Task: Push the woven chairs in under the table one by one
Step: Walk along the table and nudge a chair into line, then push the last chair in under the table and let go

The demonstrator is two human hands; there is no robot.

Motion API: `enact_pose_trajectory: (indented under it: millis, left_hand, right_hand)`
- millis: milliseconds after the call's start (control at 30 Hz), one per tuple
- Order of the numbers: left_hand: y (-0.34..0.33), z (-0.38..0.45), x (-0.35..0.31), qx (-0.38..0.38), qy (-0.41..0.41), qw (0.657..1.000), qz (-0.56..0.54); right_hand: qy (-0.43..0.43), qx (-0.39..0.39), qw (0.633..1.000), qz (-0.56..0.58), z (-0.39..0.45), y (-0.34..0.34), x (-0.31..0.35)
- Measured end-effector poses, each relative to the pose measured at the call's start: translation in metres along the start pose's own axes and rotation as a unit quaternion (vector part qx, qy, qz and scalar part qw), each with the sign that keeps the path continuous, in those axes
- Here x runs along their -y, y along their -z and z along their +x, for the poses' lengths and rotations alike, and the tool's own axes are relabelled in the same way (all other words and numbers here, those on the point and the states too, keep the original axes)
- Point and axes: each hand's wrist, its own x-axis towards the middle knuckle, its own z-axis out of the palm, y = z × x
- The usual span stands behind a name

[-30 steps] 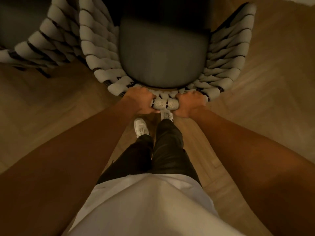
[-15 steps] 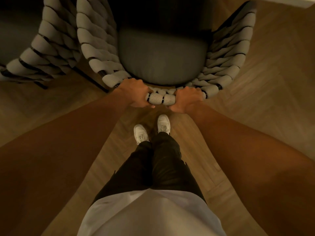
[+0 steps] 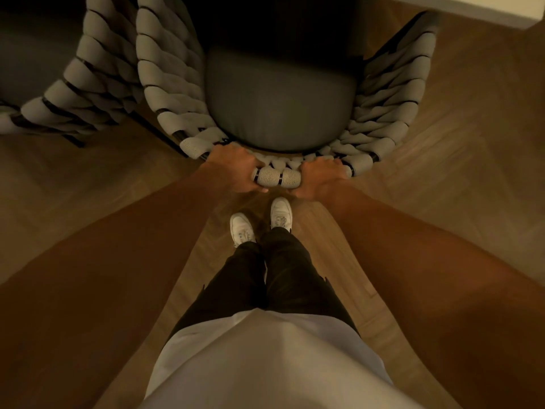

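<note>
Both arms are extended forward and down. The left hand (image 3: 236, 169) grips the top rail of the grey rope-woven armchair with the dark round seat cushion (image 3: 280, 113) at the rear of its backrest, fingers curled over the rail and thumb beneath it. The right hand (image 3: 320, 178) holds the same rail just beside it, fingers wrapped over the top; two woven loops show between the hands.

The chair stands directly ahead on the brown herringbone wood floor (image 3: 457, 172). The front of its seat lies in deep shadow beneath the dark bench (image 3: 280, 16). A second grey rope-woven chair (image 3: 88, 93) stands immediately to the left, its side close to the held chair; whether they touch cannot be determined. The person's white trainers (image 3: 241, 228) stand on the floor just behind the held chair.

The bench edge is indistinct in the darkness. The second chair is cut off at the left border. A pale surface (image 3: 486, 10) at upper right is cropped and unidentifiable.
</note>
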Motion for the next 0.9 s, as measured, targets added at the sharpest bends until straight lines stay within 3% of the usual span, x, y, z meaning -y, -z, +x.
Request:
enact_pose_trajectory:
  millis: [267,467,667,900]
  left_hand:
    - [0.010,-0.013,0.004,0.036,-0.007,0.999,-0.035]
    - [0.026,-0.046,0.019,-0.011,0.032,0.999,-0.033]
    - [0.032,-0.094,0.044,-0.079,0.118,0.987,-0.071]
    - [0.002,-0.175,0.087,-0.065,0.251,0.954,-0.150]
  right_hand:
    - [0.036,0.035,0.999,0.014,-0.008,0.008,0.000]
    - [0.119,0.028,0.992,0.033,-0.014,0.031,0.017]
    - [0.200,0.017,0.980,-0.002,-0.015,0.066,0.057]
    - [0.287,-0.040,0.955,-0.066,-0.016,0.105,0.136]
